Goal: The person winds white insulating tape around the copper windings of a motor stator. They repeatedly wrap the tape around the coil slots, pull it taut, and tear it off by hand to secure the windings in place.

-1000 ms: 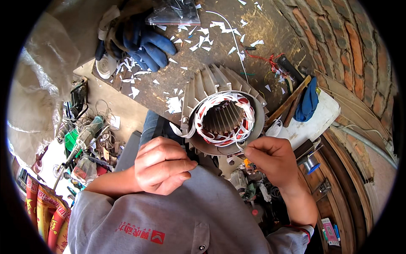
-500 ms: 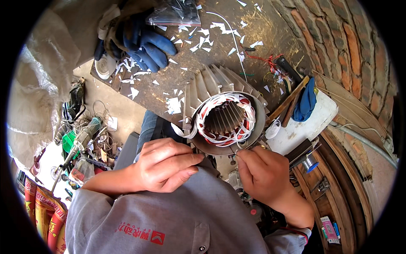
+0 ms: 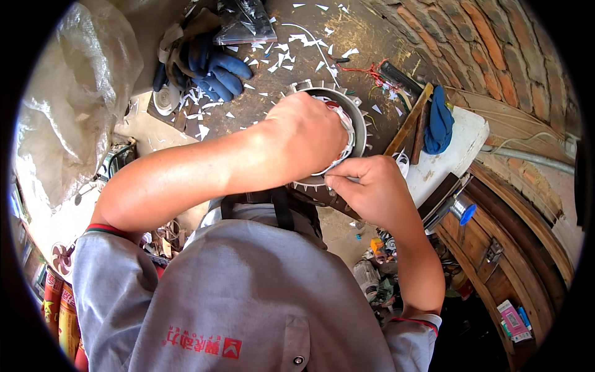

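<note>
A finned grey motor housing (image 3: 359, 118) stands on the worktable, its round opening facing up. Inside it is a ring of windings (image 3: 341, 110), wrapped in white with red showing. My left hand (image 3: 305, 133) lies over the opening from the left, covering most of the ring. Its fingers reach down inside and are hidden behind the back of the hand. At the near right rim of the housing, my right hand (image 3: 365, 183) is closed in a pinch. A pale strip runs along the rim toward its fingertips, but what the pinch holds is too small to make out.
White paper scraps (image 3: 282, 59) litter the worktable beyond the housing. Blue-fingered gloves (image 3: 223, 74) lie at the left. To the right are a wooden stick (image 3: 409, 121), a blue cloth (image 3: 439, 121) and a white board (image 3: 458, 149). A brick wall (image 3: 477, 43) rises behind.
My left hand has moved from the near side of the housing up and over its opening. My right hand stays pinched near the rim. The view has shifted, and the housing appears tilted more upright.
</note>
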{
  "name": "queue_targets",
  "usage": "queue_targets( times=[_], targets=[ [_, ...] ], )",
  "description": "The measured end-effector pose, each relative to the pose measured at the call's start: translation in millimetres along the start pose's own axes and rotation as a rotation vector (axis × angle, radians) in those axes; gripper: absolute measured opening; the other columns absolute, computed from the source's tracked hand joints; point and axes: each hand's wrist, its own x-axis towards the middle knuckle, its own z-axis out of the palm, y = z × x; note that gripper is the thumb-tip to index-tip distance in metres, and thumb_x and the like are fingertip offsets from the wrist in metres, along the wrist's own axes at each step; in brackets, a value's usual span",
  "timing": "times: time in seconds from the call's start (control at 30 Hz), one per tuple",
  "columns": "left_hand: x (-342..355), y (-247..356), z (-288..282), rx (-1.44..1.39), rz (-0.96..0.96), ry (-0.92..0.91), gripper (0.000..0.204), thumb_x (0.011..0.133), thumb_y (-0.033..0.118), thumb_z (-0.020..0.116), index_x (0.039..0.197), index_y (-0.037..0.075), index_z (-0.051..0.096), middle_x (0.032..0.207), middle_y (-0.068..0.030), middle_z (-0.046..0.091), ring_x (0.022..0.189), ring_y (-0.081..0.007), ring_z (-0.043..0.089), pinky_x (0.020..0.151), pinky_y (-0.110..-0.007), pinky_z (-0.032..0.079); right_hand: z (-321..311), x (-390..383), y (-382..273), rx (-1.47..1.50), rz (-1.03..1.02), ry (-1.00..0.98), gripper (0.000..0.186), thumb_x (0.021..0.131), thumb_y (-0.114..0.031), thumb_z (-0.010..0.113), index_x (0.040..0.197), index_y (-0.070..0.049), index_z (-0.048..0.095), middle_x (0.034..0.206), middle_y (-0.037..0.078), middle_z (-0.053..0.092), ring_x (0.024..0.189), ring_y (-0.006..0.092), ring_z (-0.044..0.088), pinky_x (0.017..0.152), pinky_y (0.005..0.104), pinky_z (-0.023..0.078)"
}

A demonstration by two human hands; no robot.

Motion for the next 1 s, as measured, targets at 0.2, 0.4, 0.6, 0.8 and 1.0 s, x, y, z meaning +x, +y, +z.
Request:
queue_targets(
  times=[0.2, 0.4, 0.6, 0.8, 1.0],
  targets=[
    [-1.7, -0.5, 9.3, -0.176, -0.110, 0.142, 0.012, 0.075, 0.018, 0.066, 0.070, 0.008, 0.070, 0.068, -0.0126, 0.068, 0.069, -0.0297, 0.070, 0.061, -0.041, 0.056, 3.7, -5.8, 4.5, 0.005, -0.071, 0.035, 0.015, 0.085, -0.017, 0.067, 0.091, -0.004, 0.073, 0.069, 0.019, 0.064, 0.060, 0.0345, 0.063, 0.058, 0.0414, 0.049],
    [-19.0, 5.0, 16.7, -0.081, -0.232, 0.404, 0.013, 0.079, 0.019, 0.066, 0.078, 0.006, 0.065, 0.079, -0.0102, 0.066, 0.065, -0.0302, 0.068, 0.056, -0.041, 0.054, -13.1, -36.5, -8.0, -0.129, -0.137, 0.181, 0.018, 0.085, -0.019, 0.068, 0.088, -0.001, 0.071, 0.067, 0.020, 0.065, 0.063, 0.0374, 0.064, 0.060, 0.0435, 0.050],
    [-34.1, -31.6, -4.5, -0.085, -0.320, 0.744, 0.015, 0.080, 0.016, 0.068, 0.077, 0.005, 0.058, 0.077, -0.0092, 0.060, 0.067, -0.0325, 0.064, 0.057, -0.042, 0.052, -15.6, -67.3, -32.0, -0.804, -0.037, 0.141, 0.028, 0.088, -0.023, 0.066, 0.070, -0.001, 0.067, 0.059, 0.016, 0.062, 0.060, 0.0349, 0.063, 0.077, 0.0447, 0.046],
    [-10.2, -65.3, -41.3, -0.210, -0.215, 0.993, 0.011, 0.081, 0.016, 0.067, 0.080, 0.006, 0.063, 0.079, -0.0096, 0.063, 0.071, -0.0337, 0.064, 0.062, -0.042, 0.051, 16.4, -54.4, -39.2, -1.216, -0.286, 0.611, 0.029, 0.085, -0.011, 0.056, 0.109, 0.001, 0.069, 0.127, 0.015, 0.063, 0.076, 0.0199, 0.061, 0.091, 0.0407, 0.044],
    [30.5, -16.4, -96.0, -0.481, 0.382, 1.025, 0.014, 0.079, 0.015, 0.067, 0.082, 0.004, 0.061, 0.077, -0.0120, 0.061, 0.073, -0.0358, 0.061, 0.062, -0.043, 0.049, 44.2, -25.2, -36.1, -1.241, -0.185, 0.505, 0.022, 0.081, -0.011, 0.059, 0.097, 0.000, 0.070, 0.103, 0.010, 0.069, 0.071, 0.0192, 0.058, 0.081, 0.0404, 0.046]
  ],
)
